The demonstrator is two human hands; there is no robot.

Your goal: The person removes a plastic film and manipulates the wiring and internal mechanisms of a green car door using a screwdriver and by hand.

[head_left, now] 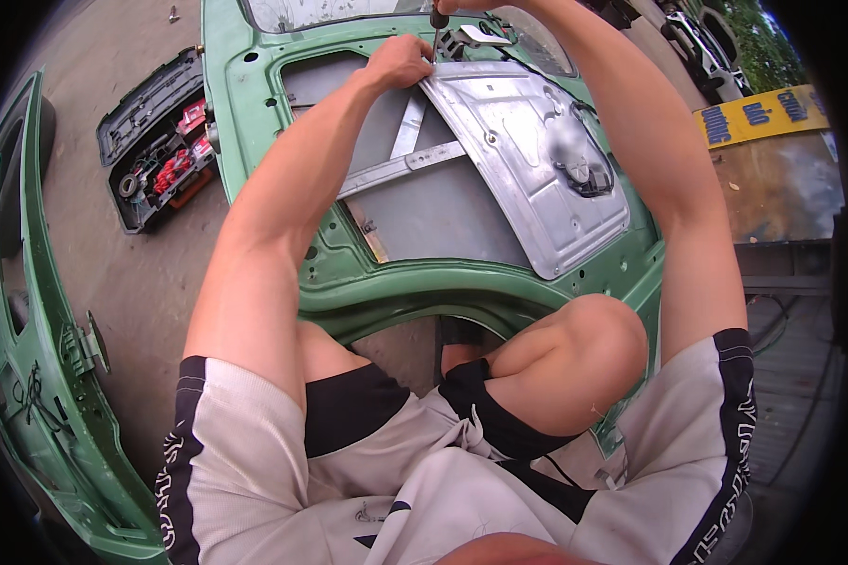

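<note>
A green car door [283, 155] lies before me, with a silver metal panel [509, 160] set over the right part of its inner opening. My right hand [474, 4] is at the top edge, partly cut off, closed around the dark handle of a screwdriver [439, 17]. The shaft points down toward the panel's upper left corner. At that same corner my left hand [400, 64] has its fingers bent together beside the shaft; whatever they pinch is hidden. Flat metal window-regulator arms [405, 168] cross the opening below my left hand.
An open black toolbox [151, 188] with red tools lies on the ground left of the door. Another green door [52, 377] stands at far left. A yellow sign [758, 118] and a metal sheet [773, 198] are at right. My bent knee [603, 330] is by the door's near edge.
</note>
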